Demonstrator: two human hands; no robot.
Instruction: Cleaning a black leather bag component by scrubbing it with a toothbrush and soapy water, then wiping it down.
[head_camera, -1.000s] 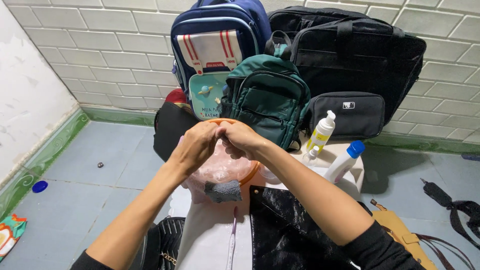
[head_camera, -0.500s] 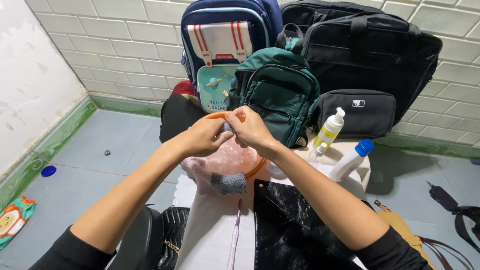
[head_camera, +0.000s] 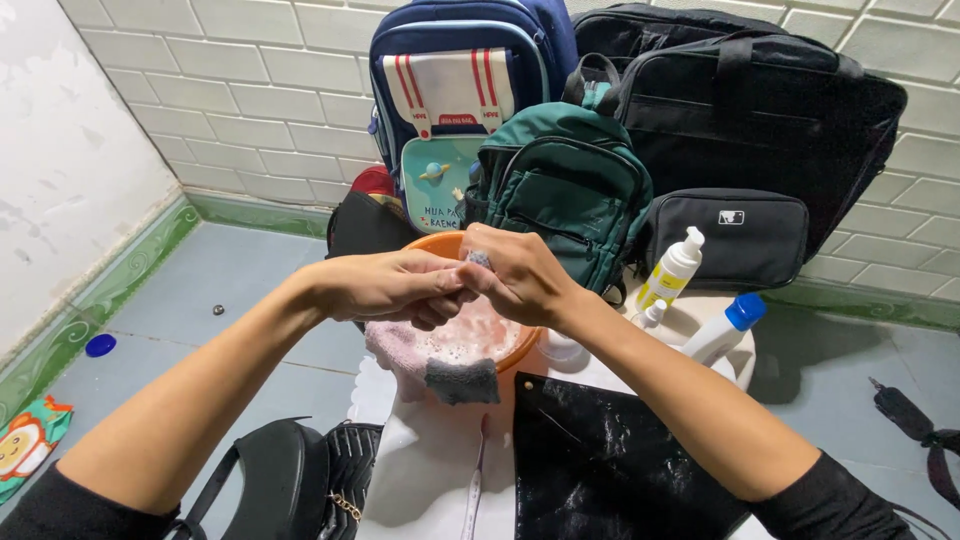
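Both hands, left hand (head_camera: 390, 288) and right hand (head_camera: 520, 278), now pinch closed together on a small grey cloth (head_camera: 480, 260); they have lowered slightly over the orange basin (head_camera: 440, 246) on the white table (head_camera: 420, 470); a pink towel (head_camera: 400, 345) drapes its near rim.

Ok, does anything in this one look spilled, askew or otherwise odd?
Mildly. A white plastic bottle with a blue cap lies tipped on the white table, beside an upright white pump bottle. A pink-and-grey cloth droops over the rim of the orange plastic basin below both hands. No spill shows.
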